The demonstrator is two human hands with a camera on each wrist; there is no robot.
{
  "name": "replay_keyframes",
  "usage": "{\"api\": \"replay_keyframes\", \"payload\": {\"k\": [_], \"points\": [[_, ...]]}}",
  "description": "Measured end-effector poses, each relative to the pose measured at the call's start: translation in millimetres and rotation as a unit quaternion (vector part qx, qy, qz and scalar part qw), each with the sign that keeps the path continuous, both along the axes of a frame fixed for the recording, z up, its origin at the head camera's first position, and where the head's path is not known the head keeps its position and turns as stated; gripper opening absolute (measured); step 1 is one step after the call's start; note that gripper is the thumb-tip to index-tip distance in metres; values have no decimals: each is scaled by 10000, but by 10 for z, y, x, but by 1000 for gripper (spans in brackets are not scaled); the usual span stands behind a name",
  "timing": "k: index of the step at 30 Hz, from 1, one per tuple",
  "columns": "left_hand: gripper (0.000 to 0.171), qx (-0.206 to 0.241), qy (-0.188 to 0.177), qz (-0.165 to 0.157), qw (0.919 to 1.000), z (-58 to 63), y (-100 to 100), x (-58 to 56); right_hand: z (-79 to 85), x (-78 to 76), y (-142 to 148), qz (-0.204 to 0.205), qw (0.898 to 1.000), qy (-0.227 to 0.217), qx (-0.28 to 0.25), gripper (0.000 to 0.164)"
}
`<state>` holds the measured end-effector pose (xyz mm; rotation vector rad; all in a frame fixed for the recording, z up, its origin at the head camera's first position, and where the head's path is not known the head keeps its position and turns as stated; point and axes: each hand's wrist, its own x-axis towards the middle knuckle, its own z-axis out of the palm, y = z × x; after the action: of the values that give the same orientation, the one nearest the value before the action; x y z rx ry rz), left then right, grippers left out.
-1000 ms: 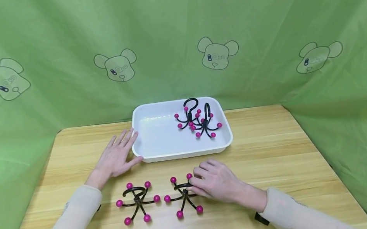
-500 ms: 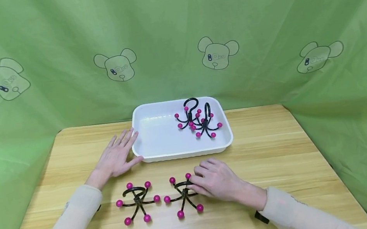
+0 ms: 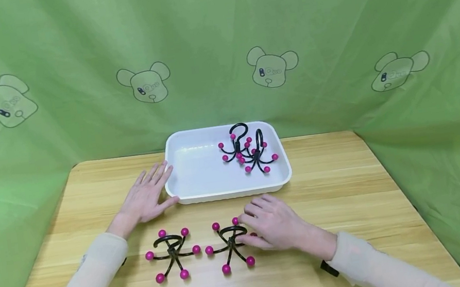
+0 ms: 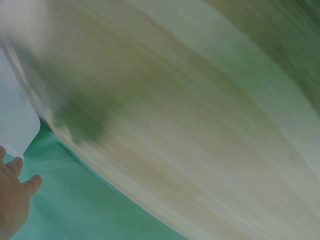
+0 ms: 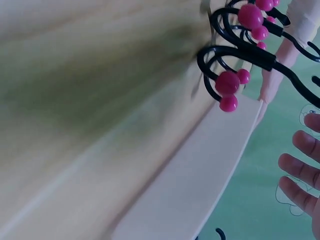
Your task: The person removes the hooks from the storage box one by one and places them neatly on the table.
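Observation:
Two black multi-arm hooks with pink ball ends stand on the table: the left hook and the right hook, each with its curved top raised. My right hand is beside the right hook, overlapping its right arms in the head view. In the right wrist view its fingers are loose and apart from the near hook. With fingers spread, my left hand rests against the left end of the white tray. Fingertips touch the tray's rim, and the left wrist view shows only part of that hand.
Inside the tray, on its right side, two similar hooks lie overlapping. The wooden table is bordered at the back and sides by a green curtain with mouse-head drawings.
My right hand has let go of the right hook's curved top and drawn slightly away, its fingers loosening. The right hook shifted very little. My left hand and the tray have stayed put.

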<state>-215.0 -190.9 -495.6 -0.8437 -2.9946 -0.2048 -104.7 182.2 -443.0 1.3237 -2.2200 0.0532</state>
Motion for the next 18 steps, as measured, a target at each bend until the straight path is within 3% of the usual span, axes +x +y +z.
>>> {"api": "replay_keyframes", "payload": {"k": [5, 11, 18], "points": [[96, -4, -26, 25, 10000, -4, -7, 13, 135, -53, 70, -82, 9995, -57, 297, 51], [95, 20, 12, 20, 10000, -12, -2, 7, 282, -160, 183, -234, 9991, 124, 337, 72], [95, 43, 58, -8, 10000, -2, -3, 4, 469, -297, 317, -485, 9977, -148, 447, 76]]}}
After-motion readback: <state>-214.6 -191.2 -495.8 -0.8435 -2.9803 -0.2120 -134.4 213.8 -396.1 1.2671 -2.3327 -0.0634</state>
